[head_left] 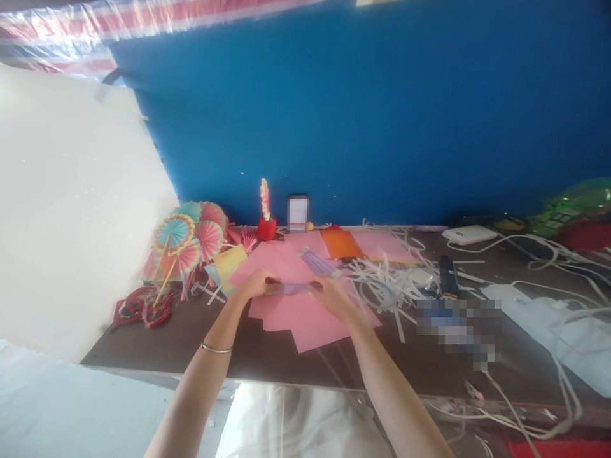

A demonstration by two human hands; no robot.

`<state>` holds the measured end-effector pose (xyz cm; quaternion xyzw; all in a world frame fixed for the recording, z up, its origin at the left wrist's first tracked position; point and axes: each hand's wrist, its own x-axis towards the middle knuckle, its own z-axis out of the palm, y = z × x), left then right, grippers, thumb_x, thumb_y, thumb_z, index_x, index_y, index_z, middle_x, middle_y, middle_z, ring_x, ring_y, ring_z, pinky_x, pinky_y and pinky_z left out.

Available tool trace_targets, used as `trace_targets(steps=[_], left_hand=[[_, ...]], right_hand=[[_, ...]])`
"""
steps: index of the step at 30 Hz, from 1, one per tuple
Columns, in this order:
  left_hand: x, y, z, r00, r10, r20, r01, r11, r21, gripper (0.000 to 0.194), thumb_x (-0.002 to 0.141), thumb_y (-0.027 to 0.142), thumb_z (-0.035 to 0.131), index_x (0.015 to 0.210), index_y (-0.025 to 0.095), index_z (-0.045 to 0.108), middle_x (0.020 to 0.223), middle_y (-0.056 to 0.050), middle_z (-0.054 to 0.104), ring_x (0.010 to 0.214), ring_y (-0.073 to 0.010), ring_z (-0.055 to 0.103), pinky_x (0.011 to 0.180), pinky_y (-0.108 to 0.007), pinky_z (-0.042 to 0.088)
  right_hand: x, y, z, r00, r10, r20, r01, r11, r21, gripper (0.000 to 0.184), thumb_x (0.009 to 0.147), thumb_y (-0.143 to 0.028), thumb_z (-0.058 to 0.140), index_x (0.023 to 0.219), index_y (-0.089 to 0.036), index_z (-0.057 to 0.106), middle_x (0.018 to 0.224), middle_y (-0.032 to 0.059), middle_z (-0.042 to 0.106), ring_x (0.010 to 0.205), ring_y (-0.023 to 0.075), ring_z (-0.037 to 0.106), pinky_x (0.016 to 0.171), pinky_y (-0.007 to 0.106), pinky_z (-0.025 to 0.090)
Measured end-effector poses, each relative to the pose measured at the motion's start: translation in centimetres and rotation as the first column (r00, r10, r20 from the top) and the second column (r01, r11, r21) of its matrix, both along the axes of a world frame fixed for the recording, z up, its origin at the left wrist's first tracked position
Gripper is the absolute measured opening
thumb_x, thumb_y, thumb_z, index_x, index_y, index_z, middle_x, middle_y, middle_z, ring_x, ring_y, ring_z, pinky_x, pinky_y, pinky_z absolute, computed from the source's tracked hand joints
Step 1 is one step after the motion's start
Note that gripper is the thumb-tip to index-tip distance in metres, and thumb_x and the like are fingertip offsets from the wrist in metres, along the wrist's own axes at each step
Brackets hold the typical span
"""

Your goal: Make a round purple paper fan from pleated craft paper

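While the left hand [260,284] pinches one end of a narrow purple strip [292,289], the right hand [327,294] pinches the other, so each grip has hold of it. The strip lies over fanned pink sheets [317,326], midway between the counter's [191,353] back and front edges; blur hides whether it is folded and whether it touches them. If the hands pull apart unevenly, it could crease askew or tear, since it looks thin. The sheets beneath appear loose, and a dragging wrist could slide the lowest corner towards the front edge. Behind the right hand lie more purple strips [316,261], which a sweep of the knuckles might scatter. The tangled white strips [389,283] to the right could catch on that forearm and pull others along. Towards the left corner, the paper fans [209,240] are probably light enough to topple if the left elbow swings wide.
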<state>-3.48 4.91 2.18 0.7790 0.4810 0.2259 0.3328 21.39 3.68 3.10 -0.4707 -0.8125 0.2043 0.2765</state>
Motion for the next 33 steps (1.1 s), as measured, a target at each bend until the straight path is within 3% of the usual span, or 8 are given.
trace_targets(steps=[10,17,22,26,33], left_hand=[[0.0,0.2,0.6,0.989,-0.037,-0.141,0.052,0.994,0.099,0.022,0.078,0.031,0.052,0.083,0.017,0.067,0.08,-0.004,0.067,0.071,-0.016,0.058,0.065,-0.025,0.042],[1.8,0.6,0.1,0.977,-0.051,-0.205,0.082,0.985,0.149,0.021,0.076,0.029,0.053,0.087,0.016,0.066,0.084,-0.005,0.067,0.074,-0.0178,0.058,0.066,-0.027,0.043],[2.6,0.6,-0.5,0.972,-0.1,-0.211,0.149,0.961,0.232,0.022,0.081,0.029,0.049,0.092,0.016,0.064,0.084,-0.005,0.066,0.076,-0.0174,0.057,0.071,-0.03,0.044],[2.4,0.5,-0.1,0.955,-0.12,-0.272,0.196,0.941,0.275,0.02,0.082,0.03,0.05,0.089,0.017,0.064,0.084,-0.006,0.065,0.076,-0.0176,0.057,0.072,-0.03,0.043],[0.3,0.4,1.0,0.94,-0.184,-0.287,0.258,0.935,0.244,0.018,0.08,0.02,0.049,0.087,0.017,0.066,0.085,-0.005,0.065,0.076,-0.016,0.057,0.07,-0.027,0.043]], right_hand=[[-0.5,0.7,-1.3,0.993,0.104,-0.06,-0.108,0.992,-0.063,0.02,0.082,-0.017,0.048,0.082,-0.018,0.068,0.088,0.0053,0.067,0.077,0.017,0.059,0.068,0.027,0.042],[-0.2,0.6,-1.2,0.994,0.106,0.009,-0.106,0.994,0.008,0.02,0.082,-0.012,0.048,0.087,-0.017,0.068,0.091,0.006,0.066,0.079,0.0166,0.059,0.072,0.028,0.042],[-1.0,0.4,-1.2,0.994,0.08,0.078,-0.085,0.995,0.061,0.017,0.085,-0.021,0.051,0.088,-0.019,0.068,0.09,0.0055,0.065,0.081,0.0169,0.058,0.075,0.028,0.041],[-1.2,0.7,-1.2,0.978,0.153,0.142,-0.165,0.983,0.079,0.019,0.086,-0.017,0.049,0.085,-0.019,0.068,0.086,0.0046,0.065,0.082,0.0166,0.058,0.075,0.028,0.041],[-0.1,0.5,-0.6,0.972,0.126,0.197,-0.154,0.979,0.137,0.024,0.086,-0.012,0.044,0.091,-0.021,0.066,0.092,0.0045,0.065,0.082,0.0167,0.059,0.077,0.029,0.044]])
